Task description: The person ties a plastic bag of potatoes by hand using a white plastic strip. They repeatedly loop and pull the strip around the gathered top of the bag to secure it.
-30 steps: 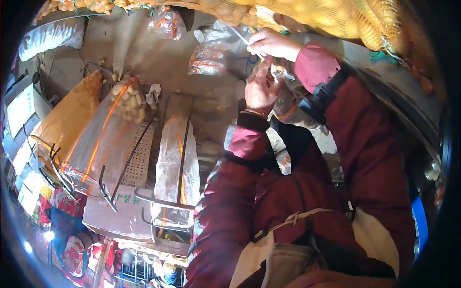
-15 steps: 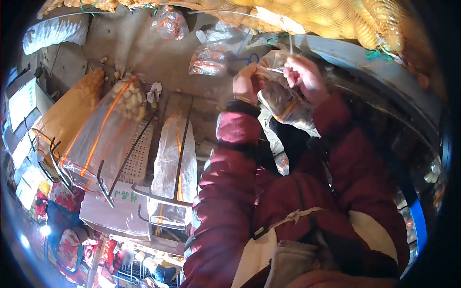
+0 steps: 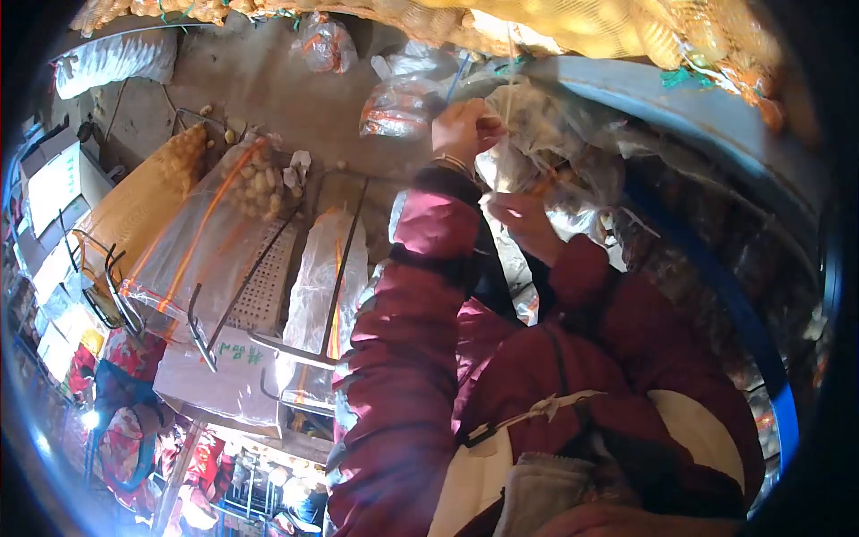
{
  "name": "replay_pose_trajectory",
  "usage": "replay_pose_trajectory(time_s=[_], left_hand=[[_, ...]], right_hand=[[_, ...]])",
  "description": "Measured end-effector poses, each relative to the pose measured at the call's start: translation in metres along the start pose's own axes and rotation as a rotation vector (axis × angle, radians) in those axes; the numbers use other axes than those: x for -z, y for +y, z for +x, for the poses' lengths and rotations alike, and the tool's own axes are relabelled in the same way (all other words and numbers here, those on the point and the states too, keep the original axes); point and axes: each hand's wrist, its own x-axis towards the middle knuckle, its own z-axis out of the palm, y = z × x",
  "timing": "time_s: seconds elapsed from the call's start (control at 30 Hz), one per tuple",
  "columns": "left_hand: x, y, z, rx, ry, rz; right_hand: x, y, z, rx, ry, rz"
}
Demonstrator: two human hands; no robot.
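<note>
- A produce stall or packing spot in a market, working at ground level on a bare concrete floor (image 3: 259, 80).
- Yellow mesh sacks (image 3: 626, 27) of potatoes are piled along the top edge.
- Clear bags (image 3: 206, 224) hang open on metal racks (image 3: 215, 331), one part-filled with potatoes (image 3: 259, 179).
- Small tied bags (image 3: 394, 107) lie on the floor.
- Cardboard boxes (image 3: 54, 183) are stacked at the side.

The clear bag (image 3: 523, 157) is thin plastic film, glossy and crinkled. The sleeve (image 3: 420, 268) is maroon quilted cloth with a faint sheen. The mesh sacks (image 3: 626, 27) are rough yellow netting. The rack (image 3: 344, 242) is dull, dark metal bar, and the striped bags (image 3: 192, 242) on it are shiny clear plastic. The floor (image 3: 259, 80) looks like rough, matt concrete. The box (image 3: 210, 394) is matt cardboard.
</note>
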Motion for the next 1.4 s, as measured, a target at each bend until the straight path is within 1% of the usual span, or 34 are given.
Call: replay_pose_trajectory(time_s=[0.03, 0.07, 0.1, 0.17, 0.2, 0.27, 0.3, 0.33, 0.43, 0.5, 0.53, 0.6, 0.63, 0.67, 0.7, 0.73, 0.77, 0.8, 0.83, 0.9, 0.93, 0.97, 1.0, 1.03, 1.07, 1.1, 1.17, 1.2, 1.27, 1.3, 1.33, 1.4], left_hand=[[0.025, 0.057, 0.007, 0.354, 0.188, -0.490], [0.041, 0.095, 0.012, 0.710, 0.381, -0.973], [0.043, 0.106, 0.013, 0.713, 0.382, -0.963], [0.045, 0.121, 0.013, 0.624, 0.268, -0.469], [0.043, 0.130, 0.015, 0.626, 0.269, -0.460], [0.041, 0.146, 0.016, 0.782, 0.415, -0.425], [0.048, 0.161, 0.018, 0.808, 0.420, -0.348], [0.046, 0.166, 0.020, 0.787, 0.418, -0.223], [0.045, 0.177, 0.024, 0.823, 0.384, -0.200], [0.032, 0.179, 0.022, 0.740, 0.493, -0.122], [0.029, 0.177, 0.022, 0.744, 0.501, -0.124], [0.023, 0.174, 0.018, 0.590, 0.609, -0.119], [0.020, 0.172, 0.019, 0.599, 0.570, -0.101], [0.019, 0.172, 0.017, 0.600, 0.586, -0.109], [0.018, 0.171, 0.017, 0.564, 0.561, -0.057], [0.016, 0.172, 0.017, 0.533, 0.534, -0.008], [0.018, 0.175, 0.015, 0.505, 0.533, -0.042], [0.015, 0.174, 0.013, 0.515, 0.542, -0.056], [0.012, 0.170, 0.013, 0.510, 0.538, -0.033], [0.009, 0.170, 0.010, 0.511, 0.537, -0.023], [0.011, 0.169, 0.009, 0.462, 0.539, -0.020], [0.012, 0.168, 0.008, 0.414, 0.543, -0.014], [-0.005, 0.153, 0.012, 0.305, 0.480, 0.193], [-0.002, 0.157, 0.007, 0.330, 0.477, 0.159], [0.000, 0.160, 0.006, 0.361, 0.477, 0.106], [0.003, 0.165, 0.004, 0.402, 0.474, 0.050], [0.000, 0.169, 0.002, 0.432, 0.459, 0.013], [-0.002, 0.171, -0.001, 0.443, 0.455, -0.005], [-0.005, 0.176, -0.009, 0.453, 0.458, -0.035], [-0.005, 0.176, -0.013, 0.461, 0.457, -0.048], [-0.006, 0.177, -0.016, 0.468, 0.455, -0.060], [-0.009, 0.176, -0.019, 0.489, 0.440, -0.079]], right_hand=[[-0.002, 0.014, 0.009, 0.154, -0.047, -0.287], [-0.008, 0.029, 0.015, 0.312, -0.098, -0.573], [-0.023, 0.049, 0.021, 0.316, -0.102, -0.564], [-0.055, 0.078, 0.031, 0.006, 0.345, 0.329], [-0.059, 0.086, 0.032, -0.033, 0.361, 0.343], [-0.062, 0.105, 0.025, -0.049, 0.273, 0.202], [-0.062, 0.109, 0.021, -0.058, 0.225, 0.172], [-0.060, 0.114, 0.015, -0.063, 0.168, 0.137], [-0.056, 0.126, -0.003, -0.094, -0.016, 0.026], [-0.055, 0.132, -0.018, -0.105, -0.159, -0.067], [-0.049, 0.131, -0.023, -0.103, -0.238, -0.119], [-0.036, 0.125, -0.034, -0.082, -0.406, -0.240], [-0.025, 0.118, -0.038, -0.049, -0.495, -0.313], [-0.009, 0.103, -0.040, -0.009, -0.580, -0.389], [0.008, 0.083, -0.043, 0.046, -0.650, -0.484], [0.030, 0.054, -0.044, 0.073, -0.706, -0.594], [0.048, 0.024, -0.042, 0.075, -0.740, -0.674], [0.048, -0.058, -0.036, -0.069, -0.867, -0.904], [0.073, -0.061, -0.033, -0.380, -0.745, -0.523], [0.053, -0.122, -0.023, -0.169, -0.431, -0.369], [0.042, -0.140, -0.013, -0.119, -0.338, -0.443], [0.021, -0.145, 0.004, 0.237, -0.377, -0.372], [0.011, -0.138, 0.027, 0.283, -0.499, -0.373], [-0.004, -0.141, 0.047, 0.320, -0.553, -0.677], [-0.025, -0.140, 0.062, 0.273, -0.493, -1.140], [-0.036, -0.130, 0.083, 0.278, -0.494, -1.147], [-0.050, -0.089, 0.116, 0.244, -0.616, -1.685], [-0.054, -0.081, 0.117, 0.243, -0.612, -1.693], [-0.059, -0.067, 0.118, 0.274, -0.630, -2.135], [-0.049, -0.053, 0.126, 0.373, -0.647, -2.016], [-0.046, -0.043, 0.133, 0.375, -0.651, -2.028], [-0.043, -0.026, 0.146, 0.264, -0.646, -2.034]])
